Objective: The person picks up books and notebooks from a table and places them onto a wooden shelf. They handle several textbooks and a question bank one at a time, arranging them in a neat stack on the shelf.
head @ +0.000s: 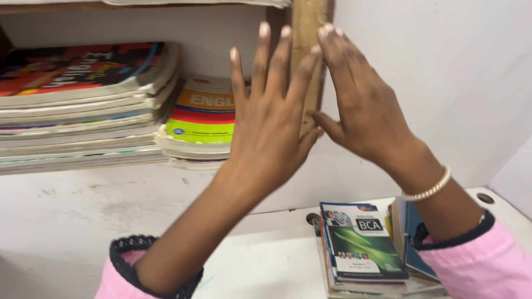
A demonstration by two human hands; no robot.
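Note:
My left hand (270, 113) is raised with fingers spread, holding nothing, in front of a wall shelf. My right hand (359, 102) is beside it, fingers together and straight, also holding nothing; a gold bracelet (428, 189) circles its wrist. Both hands hover near the shelf's wooden side post (308, 22). Just left of my left hand lies a short stack of books (199, 119) with a yellow, red and orange cover on top. Both sleeves are pink with dark lace cuffs.
A taller pile of worn books (83, 105) fills the shelf's left part. Below, on a white surface (266, 260), stands a stack of books (363, 249) with a green and white cover on top, with more books (407, 238) leaning beside it. White wall (443, 66) at right.

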